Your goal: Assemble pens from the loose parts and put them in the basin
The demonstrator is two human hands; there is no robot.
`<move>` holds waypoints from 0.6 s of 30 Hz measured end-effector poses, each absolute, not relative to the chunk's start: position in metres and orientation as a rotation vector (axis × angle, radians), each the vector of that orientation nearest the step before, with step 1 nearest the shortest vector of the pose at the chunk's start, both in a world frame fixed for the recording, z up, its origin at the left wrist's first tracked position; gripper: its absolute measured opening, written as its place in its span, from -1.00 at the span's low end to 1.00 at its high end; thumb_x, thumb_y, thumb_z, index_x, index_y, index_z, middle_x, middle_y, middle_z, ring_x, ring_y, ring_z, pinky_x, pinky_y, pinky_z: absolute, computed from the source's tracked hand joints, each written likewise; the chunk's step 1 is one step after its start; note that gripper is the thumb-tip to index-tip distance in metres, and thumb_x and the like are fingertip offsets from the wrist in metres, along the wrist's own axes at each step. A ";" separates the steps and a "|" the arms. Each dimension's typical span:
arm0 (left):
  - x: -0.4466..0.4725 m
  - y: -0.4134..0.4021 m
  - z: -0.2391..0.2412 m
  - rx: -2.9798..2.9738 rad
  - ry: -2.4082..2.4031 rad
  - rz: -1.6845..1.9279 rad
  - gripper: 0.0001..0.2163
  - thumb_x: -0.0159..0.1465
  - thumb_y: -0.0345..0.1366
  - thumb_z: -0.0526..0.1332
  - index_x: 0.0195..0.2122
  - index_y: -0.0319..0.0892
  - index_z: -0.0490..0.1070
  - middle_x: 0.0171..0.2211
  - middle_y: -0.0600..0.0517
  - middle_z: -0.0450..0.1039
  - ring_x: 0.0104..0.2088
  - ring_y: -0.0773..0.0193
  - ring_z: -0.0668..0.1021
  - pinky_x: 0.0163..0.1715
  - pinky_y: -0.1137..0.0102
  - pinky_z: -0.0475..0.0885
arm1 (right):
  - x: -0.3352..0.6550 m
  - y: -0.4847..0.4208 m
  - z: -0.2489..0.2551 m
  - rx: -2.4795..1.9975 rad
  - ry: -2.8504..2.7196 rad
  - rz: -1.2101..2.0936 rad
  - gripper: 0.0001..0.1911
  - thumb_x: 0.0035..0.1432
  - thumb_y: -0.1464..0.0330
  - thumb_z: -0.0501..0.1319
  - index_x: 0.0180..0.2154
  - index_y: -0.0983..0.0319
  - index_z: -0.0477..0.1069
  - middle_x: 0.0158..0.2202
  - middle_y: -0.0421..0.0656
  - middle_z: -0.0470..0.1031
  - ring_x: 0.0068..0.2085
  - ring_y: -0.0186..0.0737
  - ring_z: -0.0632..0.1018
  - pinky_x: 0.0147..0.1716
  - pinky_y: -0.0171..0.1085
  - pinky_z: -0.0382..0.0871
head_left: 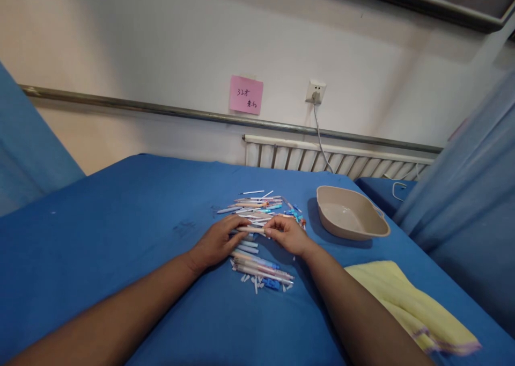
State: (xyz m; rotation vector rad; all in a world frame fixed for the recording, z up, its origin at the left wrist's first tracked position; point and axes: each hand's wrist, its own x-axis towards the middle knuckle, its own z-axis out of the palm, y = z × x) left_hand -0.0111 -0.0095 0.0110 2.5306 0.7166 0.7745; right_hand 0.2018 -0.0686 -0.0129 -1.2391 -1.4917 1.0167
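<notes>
Between my two hands lies a beige pen barrel [254, 229], held level above a spread of pen parts. My left hand [217, 240] is closed round its left end with thumb and fingers. The fingertips of my right hand [287, 233] pinch its right end. Beyond the hands are loose white refills and pens [251, 204] in a heap. Nearer to me lies a row of pens [263, 269] with pale, clear and blue barrels. Small white bits [256, 284] and blue clips [271, 284] are scattered at its near edge.
A beige plastic basin [354, 229] stands to the right on the blue-covered table [132, 237]. A folded yellow towel [406, 301] lies by my right forearm. Behind the table are a radiator [298, 154], a metal rail [161, 107] and a plugged-in socket [315, 91]. Blue curtains [470, 194] hang at the sides.
</notes>
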 end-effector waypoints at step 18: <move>-0.011 -0.012 0.009 2.483 0.882 0.818 -0.74 0.31 -0.18 -0.01 -0.18 -0.17 0.41 -0.41 0.03 0.49 -0.38 0.26 0.52 -0.33 0.42 0.38 | 0.202 -0.067 -0.015 -1.218 -1.432 0.993 -0.84 -0.03 0.28 0.24 -0.46 0.25 0.37 -0.58 -0.29 0.34 -0.64 -0.46 0.27 -0.68 -0.44 0.14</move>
